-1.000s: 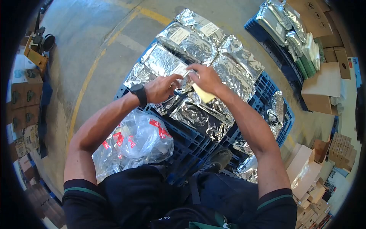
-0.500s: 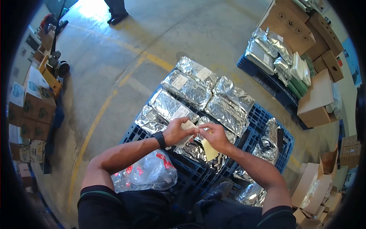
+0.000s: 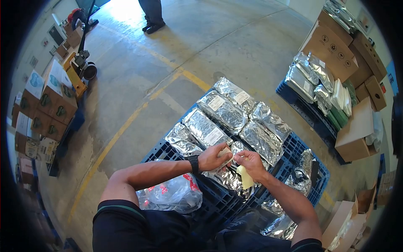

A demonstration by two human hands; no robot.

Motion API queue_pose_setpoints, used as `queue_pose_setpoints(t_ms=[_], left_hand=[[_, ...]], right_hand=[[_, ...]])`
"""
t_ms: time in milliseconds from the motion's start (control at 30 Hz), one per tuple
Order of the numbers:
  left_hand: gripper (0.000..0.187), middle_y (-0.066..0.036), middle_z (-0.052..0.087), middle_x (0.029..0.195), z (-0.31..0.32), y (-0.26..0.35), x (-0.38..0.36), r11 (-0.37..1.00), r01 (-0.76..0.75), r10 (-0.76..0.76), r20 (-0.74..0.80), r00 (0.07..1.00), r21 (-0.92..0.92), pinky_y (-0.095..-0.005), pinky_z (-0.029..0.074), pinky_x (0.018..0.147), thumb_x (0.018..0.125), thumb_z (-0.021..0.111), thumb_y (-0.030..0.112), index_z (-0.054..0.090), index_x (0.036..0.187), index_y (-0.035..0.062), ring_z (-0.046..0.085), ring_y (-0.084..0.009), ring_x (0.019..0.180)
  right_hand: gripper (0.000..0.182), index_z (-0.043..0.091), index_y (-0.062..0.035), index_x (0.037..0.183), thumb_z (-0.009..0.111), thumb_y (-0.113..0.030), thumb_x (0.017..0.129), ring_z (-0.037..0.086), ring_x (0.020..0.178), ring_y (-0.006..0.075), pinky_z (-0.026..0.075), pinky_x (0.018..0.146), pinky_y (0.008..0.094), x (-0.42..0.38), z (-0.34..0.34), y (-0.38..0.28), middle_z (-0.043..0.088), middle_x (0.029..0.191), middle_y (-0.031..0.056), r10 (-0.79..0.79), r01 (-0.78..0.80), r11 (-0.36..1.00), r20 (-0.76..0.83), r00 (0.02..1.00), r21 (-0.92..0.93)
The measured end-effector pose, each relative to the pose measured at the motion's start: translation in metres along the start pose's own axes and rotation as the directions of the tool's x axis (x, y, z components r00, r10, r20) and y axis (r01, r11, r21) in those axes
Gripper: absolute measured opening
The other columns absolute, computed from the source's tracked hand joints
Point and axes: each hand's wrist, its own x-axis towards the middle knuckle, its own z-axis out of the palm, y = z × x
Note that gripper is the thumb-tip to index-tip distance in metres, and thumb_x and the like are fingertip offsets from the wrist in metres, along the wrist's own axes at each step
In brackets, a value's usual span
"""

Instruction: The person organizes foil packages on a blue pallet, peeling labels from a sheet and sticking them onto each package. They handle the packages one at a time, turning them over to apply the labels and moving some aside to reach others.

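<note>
My left hand, with a black watch on its wrist, is closed on a small pale label over the foil packages. Its fingertips nearly meet those of my right hand, which pinches at the label's edge. A yellow paper hangs below my right hand, held against its fingers. Beneath both hands, silver foil packages with white labels lie in rows on a blue pallet. Fine detail between the fingertips is too small to tell.
Clear plastic with red marks lies at the pallet's near left. Another pallet at the right bears foil packages and cartons. Stacked boxes and a yellow pallet jack stand left. A person's legs show at the top.
The whole view has shifted, so the pallets and packages appear lower and further right. Both hands remain together at the label, and the yellow paper still hangs by my right hand.
</note>
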Motion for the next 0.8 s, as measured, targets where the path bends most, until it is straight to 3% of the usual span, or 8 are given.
queue_pose_setpoints(t_ms=[33, 100, 300, 400, 533, 633, 800], left_hand=[[0.026, -0.013, 0.068, 0.089, 0.000, 0.001, -0.001, 0.999, -0.009, 0.009, -0.002, 1.000, -0.032, -0.0366, 0.052, 0.075, 0.095, 0.061, 0.030, 0.058, 0.104, 0.0057, 0.067, -0.0238, 0.083], [0.026, -0.012, 0.068, 0.088, -0.001, 0.004, -0.003, 0.999, -0.005, 0.005, -0.003, 1.000, -0.050, -0.0367, 0.052, 0.075, 0.095, 0.061, 0.030, 0.059, 0.104, 0.0056, 0.067, -0.0237, 0.083], [0.026, -0.011, 0.068, 0.086, 0.000, 0.012, -0.013, 0.999, -0.026, 0.026, 0.002, 1.000, 0.037, -0.0353, 0.052, 0.071, 0.095, 0.060, 0.031, 0.059, 0.106, 0.0063, 0.066, -0.0198, 0.080], [0.027, -0.011, 0.067, 0.085, -0.001, 0.025, -0.020, 0.996, 0.064, -0.061, 0.057, 0.997, -0.058, -0.0340, 0.052, 0.069, 0.095, 0.059, 0.031, 0.059, 0.107, 0.0064, 0.066, -0.0189, 0.079], [0.028, -0.010, 0.067, 0.084, 0.000, 0.017, -0.018, 0.999, 0.033, -0.031, 0.053, 0.998, -0.043, -0.0329, 0.052, 0.068, 0.096, 0.059, 0.031, 0.059, 0.108, 0.0065, 0.065, -0.0178, 0.078], [0.029, -0.011, 0.067, 0.085, -0.001, 0.015, -0.017, 0.998, 0.044, -0.040, 0.084, 0.996, -0.052, -0.0345, 0.052, 0.069, 0.095, 0.059, 0.032, 0.059, 0.108, 0.0060, 0.066, -0.0199, 0.078], [0.030, -0.018, 0.066, 0.085, 0.000, 0.007, -0.018, 0.987, -0.065, 0.055, 0.065, 0.996, 0.150, -0.0414, 0.052, 0.069, 0.093, 0.059, 0.031, 0.058, 0.109, 0.0062, 0.068, -0.0314, 0.081]], right_hand=[[0.022, 0.071, -0.0042, 0.099, 0.070, -0.024, 0.091, 0.056, 0.064, 0.0013, 0.044, 0.055, 0.0188, -0.001, 0.001, -0.004, 0.065, 0.078, -0.0036, 0.079, -0.088, 0.978, 0.054, 0.995, 0.190], [0.024, 0.070, -0.0042, 0.102, 0.069, -0.026, 0.092, 0.059, 0.066, 0.0026, 0.048, 0.057, 0.0192, -0.001, -0.001, 0.000, 0.065, 0.078, -0.0028, 0.075, -0.087, 0.978, 0.070, 0.995, 0.191], [0.022, 0.071, -0.0033, 0.100, 0.069, -0.023, 0.091, 0.058, 0.066, 0.0031, 0.047, 0.057, 0.0211, -0.002, -0.001, 0.006, 0.066, 0.077, -0.0010, 0.073, -0.073, 0.997, 0.077, 0.994, -0.009], [0.020, 0.071, -0.0031, 0.099, 0.067, -0.022, 0.092, 0.058, 0.066, 0.0032, 0.047, 0.057, 0.0218, -0.002, 0.000, 0.007, 0.066, 0.077, -0.0010, 0.041, -0.037, 0.998, 0.086, 0.995, -0.056], [0.020, 0.070, -0.0029, 0.099, 0.067, -0.021, 0.092, 0.058, 0.066, 0.0032, 0.046, 0.056, 0.0216, -0.003, 0.003, 0.004, 0.066, 0.077, -0.0007, 0.006, -0.002, 0.999, 0.101, 0.995, -0.046], [0.020, 0.069, -0.0024, 0.101, 0.066, -0.020, 0.093, 0.059, 0.065, 0.0034, 0.046, 0.055, 0.0214, -0.003, 0.002, 0.005, 0.066, 0.078, -0.0003, 0.022, -0.019, 0.999, 0.121, 0.992, -0.026], [0.019, 0.068, -0.0014, 0.098, 0.066, -0.019, 0.092, 0.059, 0.065, 0.0052, 0.047, 0.055, 0.0230, -0.006, 0.008, -0.009, 0.067, 0.076, 0.0016, 0.043, -0.014, 0.974, 0.124, 0.991, -0.228]])
